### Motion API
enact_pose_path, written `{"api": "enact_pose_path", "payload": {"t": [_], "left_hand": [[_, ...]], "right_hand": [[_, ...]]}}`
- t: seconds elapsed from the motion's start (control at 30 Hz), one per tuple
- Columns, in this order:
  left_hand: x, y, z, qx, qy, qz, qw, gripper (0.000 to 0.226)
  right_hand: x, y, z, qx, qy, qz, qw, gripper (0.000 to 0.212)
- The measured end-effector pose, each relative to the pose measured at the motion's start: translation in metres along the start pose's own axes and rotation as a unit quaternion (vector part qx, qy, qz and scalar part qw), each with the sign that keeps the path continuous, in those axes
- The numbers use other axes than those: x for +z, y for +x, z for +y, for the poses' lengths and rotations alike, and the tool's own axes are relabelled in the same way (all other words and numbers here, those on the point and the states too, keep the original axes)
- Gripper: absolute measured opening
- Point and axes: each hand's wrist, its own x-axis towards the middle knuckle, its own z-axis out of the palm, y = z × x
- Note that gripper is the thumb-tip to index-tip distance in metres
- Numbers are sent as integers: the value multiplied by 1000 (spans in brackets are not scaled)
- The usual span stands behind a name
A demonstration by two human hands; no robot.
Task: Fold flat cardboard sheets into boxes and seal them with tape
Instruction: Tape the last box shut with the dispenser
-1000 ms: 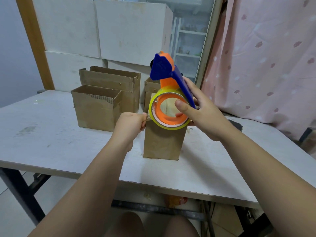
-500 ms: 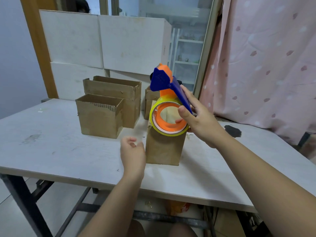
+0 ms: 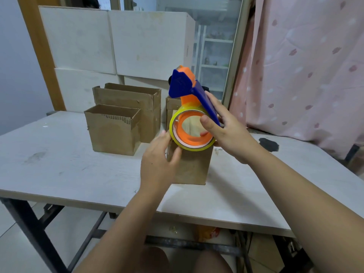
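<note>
While right hand [image 3: 226,133] grips tape dispenser [image 3: 194,115] above near box [image 3: 192,168], left hand [image 3: 158,162], fingers loosely straight, touches it; far-left boxes [image 3: 114,133] open-topped, unsealed.

A blue-and-orange tape dispenser [image 3: 187,104] tilts over an upright brown box [image 3: 192,166], open boxes [image 3: 113,133] standing behind.

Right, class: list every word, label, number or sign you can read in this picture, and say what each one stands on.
No text here can be read.
Tape dispenser, blue part: faint raised marks, too blurred to read.
Orange packet under the table: print too small and blurred to read.
Cardboard boxes: no print visible on the sides that show.
</note>
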Motion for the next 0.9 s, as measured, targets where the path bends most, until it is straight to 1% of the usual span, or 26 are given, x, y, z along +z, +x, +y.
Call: {"api": "enact_pose_path", "payload": {"t": [0.1, 0.2, 0.27, 0.33, 0.4, 0.43, 0.5, 0.6, 0.67, 0.77, 0.83, 0.9], "left_hand": [[1, 9, -14, 64, 65, 2, 996, 34], [5, 9, -22, 115, 86, 25, 989, 25], [7, 10, -23, 145, 95, 48, 984, 23], [7, 12, -23, 172, 92, 61, 979, 31], [6, 13, -24, 201, 89, 61, 974, 49], [6, 13, -27, 220, 97, 58, 969, 53], [6, 15, -32, 249, 121, 49, 960, 51], [8, 16, -42, 265, 159, 52, 950, 30], [9, 16, -44, 275, 170, 51, 945, 31], [10, 18, -40, 290, 181, 37, 939, 35], [11, 17, -39, 282, 187, 27, 941, 33], [11, 15, -39, 274, 190, 15, 943, 35]], "right_hand": [[-2, 0, -1, -1, -4, -10, 1000, 81], [-6, 4, 0, -13, -22, -22, 999, 79], [-11, 12, 0, -33, -54, -39, 997, 76], [-17, 20, -3, -43, -70, -70, 994, 72], [-23, 26, -9, -44, -87, -103, 990, 73], [-25, 28, -10, -45, -95, -113, 988, 75], [-28, 30, -11, -46, -99, -124, 986, 72], [-40, 31, -7, -42, -110, -130, 985, 64], [-54, 27, -4, -33, -106, -131, 985, 61], [-63, 21, 3, -29, -85, -128, 988, 61], [-58, 19, 9, -31, -48, -113, 992, 61], [-54, 15, 16, -29, -13, -95, 995, 63]]}}
